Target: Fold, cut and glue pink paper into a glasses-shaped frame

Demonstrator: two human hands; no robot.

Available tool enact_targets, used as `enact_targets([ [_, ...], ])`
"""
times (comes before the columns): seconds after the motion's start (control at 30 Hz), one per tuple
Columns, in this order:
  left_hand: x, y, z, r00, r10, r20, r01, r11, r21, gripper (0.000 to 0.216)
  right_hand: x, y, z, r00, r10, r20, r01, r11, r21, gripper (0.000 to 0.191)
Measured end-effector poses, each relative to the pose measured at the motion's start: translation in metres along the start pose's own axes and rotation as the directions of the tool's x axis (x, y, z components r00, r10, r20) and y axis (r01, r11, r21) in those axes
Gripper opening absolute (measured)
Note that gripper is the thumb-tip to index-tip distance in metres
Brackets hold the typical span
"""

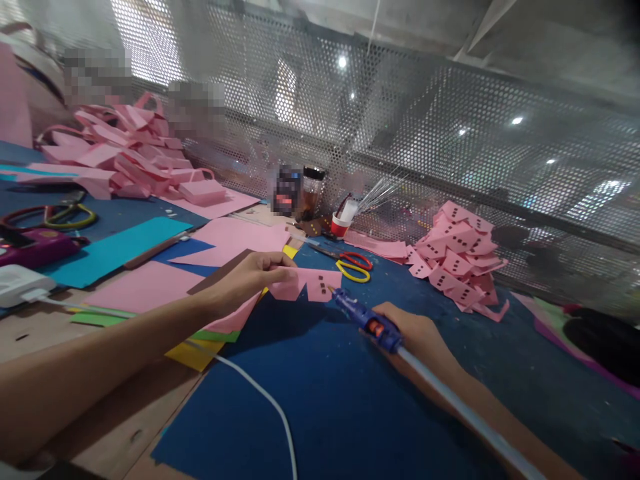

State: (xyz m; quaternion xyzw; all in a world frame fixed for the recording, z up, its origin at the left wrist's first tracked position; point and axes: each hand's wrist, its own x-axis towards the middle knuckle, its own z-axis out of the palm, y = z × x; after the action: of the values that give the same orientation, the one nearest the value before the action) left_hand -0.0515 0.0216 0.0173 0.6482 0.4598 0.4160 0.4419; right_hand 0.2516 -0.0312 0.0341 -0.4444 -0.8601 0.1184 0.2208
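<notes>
Between the fingers of my left hand (265,273) is a piece of pink paper (293,287) with a notch cut in its lower edge and several small dark squares near its right end. My right hand (407,327) is wrapped round a blue glue gun (367,318), whose tip points left at the paper, close to the dark squares. Whether the tip touches the paper I cannot tell. A long translucent glue stick (455,403) runs out of the gun's back, over my right forearm. Both hands are above the dark blue table surface (250,427).
Pink cut pieces with dark squares form a pile (457,257) on the right. Folded pink paper (135,153) is heaped at back left. Scissors (355,267) lie behind the paper, near a red-and-white cup (341,223). A white cable (260,390) crosses the front. Perforated metal (425,133) stands behind.
</notes>
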Motion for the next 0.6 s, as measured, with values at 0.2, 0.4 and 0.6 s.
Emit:
enact_targets([
  [0.2, -0.007, 0.012, 0.006, 0.997, 0.005, 0.073, -0.001, 0.999, -0.054, 0.028, 0.006, -0.012, -0.001, 0.911, 0.376, -0.17, -0.293, 0.878, 0.378, 0.035],
  [0.4, -0.017, 0.033, 0.033, 0.987, -0.037, 0.156, 0.053, 0.994, -0.1, 0.028, 0.004, -0.024, -0.002, 0.895, 0.397, -0.202, -0.238, 0.81, 0.537, 0.032],
  [0.6, -0.016, 0.04, 0.055, 0.979, 0.007, 0.206, 0.023, 0.99, -0.139, 0.03, -0.014, -0.022, -0.006, 0.867, 0.448, -0.221, -0.235, 0.756, 0.611, 0.029],
])
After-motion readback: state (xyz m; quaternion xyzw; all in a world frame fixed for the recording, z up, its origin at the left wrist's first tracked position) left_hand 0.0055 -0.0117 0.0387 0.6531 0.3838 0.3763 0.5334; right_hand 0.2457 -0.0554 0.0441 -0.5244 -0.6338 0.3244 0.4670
